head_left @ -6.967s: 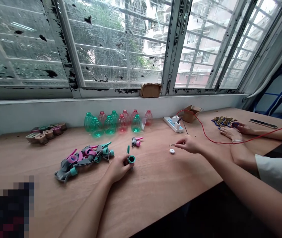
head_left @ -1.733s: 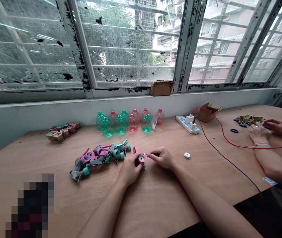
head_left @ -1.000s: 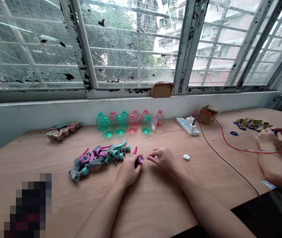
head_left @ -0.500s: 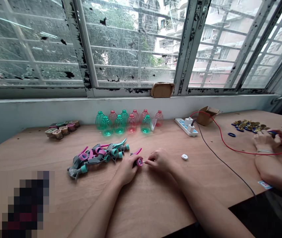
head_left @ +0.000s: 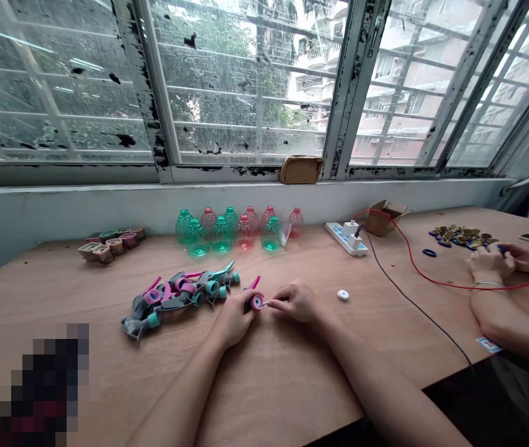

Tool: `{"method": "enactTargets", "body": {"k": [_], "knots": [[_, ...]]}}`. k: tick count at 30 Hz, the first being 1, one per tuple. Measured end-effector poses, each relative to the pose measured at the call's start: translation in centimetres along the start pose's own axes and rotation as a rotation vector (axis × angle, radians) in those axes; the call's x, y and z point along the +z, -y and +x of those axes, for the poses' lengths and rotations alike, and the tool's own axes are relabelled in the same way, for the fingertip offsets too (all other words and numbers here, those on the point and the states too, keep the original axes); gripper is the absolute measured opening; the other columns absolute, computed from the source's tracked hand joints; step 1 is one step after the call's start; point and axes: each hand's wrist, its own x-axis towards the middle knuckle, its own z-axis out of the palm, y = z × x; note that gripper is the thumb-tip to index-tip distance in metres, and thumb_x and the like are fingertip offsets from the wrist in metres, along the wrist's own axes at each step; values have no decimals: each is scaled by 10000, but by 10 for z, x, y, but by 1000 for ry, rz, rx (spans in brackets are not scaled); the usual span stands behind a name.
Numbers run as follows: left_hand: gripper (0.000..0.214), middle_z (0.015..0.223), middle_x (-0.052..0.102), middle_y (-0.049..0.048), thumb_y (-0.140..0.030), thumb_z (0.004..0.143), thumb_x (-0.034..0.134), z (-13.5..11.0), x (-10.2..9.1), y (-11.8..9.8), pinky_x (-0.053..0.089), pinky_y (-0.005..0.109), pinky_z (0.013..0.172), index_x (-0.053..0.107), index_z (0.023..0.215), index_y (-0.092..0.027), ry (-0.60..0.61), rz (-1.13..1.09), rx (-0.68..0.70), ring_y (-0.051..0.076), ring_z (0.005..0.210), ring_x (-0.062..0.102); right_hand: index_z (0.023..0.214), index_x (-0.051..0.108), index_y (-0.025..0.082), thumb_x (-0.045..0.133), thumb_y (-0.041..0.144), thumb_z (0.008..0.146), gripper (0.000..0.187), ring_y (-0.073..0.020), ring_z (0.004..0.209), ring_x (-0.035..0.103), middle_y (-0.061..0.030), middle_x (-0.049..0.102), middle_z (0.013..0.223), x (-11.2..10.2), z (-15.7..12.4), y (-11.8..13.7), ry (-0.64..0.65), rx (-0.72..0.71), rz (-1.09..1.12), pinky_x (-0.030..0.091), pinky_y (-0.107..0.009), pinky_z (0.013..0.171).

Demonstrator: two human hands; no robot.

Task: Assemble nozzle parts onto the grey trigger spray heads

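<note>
My left hand is closed around a spray trigger head with a pink collar and pink lever, its round opening turned to the right. In my right hand, thumb and forefinger pinch a thin, light-coloured piece whose tip is at that opening; it is too small to name. Left of my hands lies a heap of grey trigger heads with pink or teal collars. A small white round disc rests on the table to the right.
Several green bottles and red bottles stand by the wall. Right of them are a power strip, a cardboard box and a red cable. A co-worker's hands handle small parts at far right. Small containers sit left.
The view has shifted slightly. The trigger head's opening now faces more toward me, and the thin piece stays at it between my right fingers.
</note>
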Motion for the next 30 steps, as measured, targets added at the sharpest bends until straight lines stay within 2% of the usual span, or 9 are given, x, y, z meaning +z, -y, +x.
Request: {"method": "enactTargets", "body": {"k": [18, 21, 25, 30], "knots": [[282, 896, 715, 23, -184, 757, 592, 0, 0, -2, 467, 244, 714, 667, 1029, -182, -26, -42, -66, 169, 790, 639, 796, 762, 198, 582, 457, 867, 323, -96, 570, 553, -33, 708, 707, -2, -2, 0, -100, -5, -36, 325, -212, 544], [280, 943, 719, 27, -160, 753, 581, -1, 1, -3, 467, 250, 745, 680, 1012, -194, -51, 16, -50, 180, 833, 645, 796, 763, 223, 571, 463, 871, 316, -95, 575, 558, -19, 703, 707, -5, -3, 3, -95, 20, -121, 313, -220, 550], [323, 982, 720, 23, -174, 758, 582, -3, 3, -3, 460, 265, 727, 684, 1056, -248, -82, 197, -73, 210, 875, 650, 807, 761, 263, 536, 479, 888, 323, -105, 617, 581, -9, 711, 753, -9, -3, 12, -90, 55, -312, 285, -238, 553], [290, 935, 719, 41, -145, 760, 576, -4, 3, -4, 437, 264, 687, 690, 1011, -236, -47, 271, -51, 216, 842, 642, 736, 754, 251, 528, 482, 888, 357, -134, 640, 603, -31, 723, 767, -7, 0, 23, 7, 88, -465, 271, -254, 540]]}}
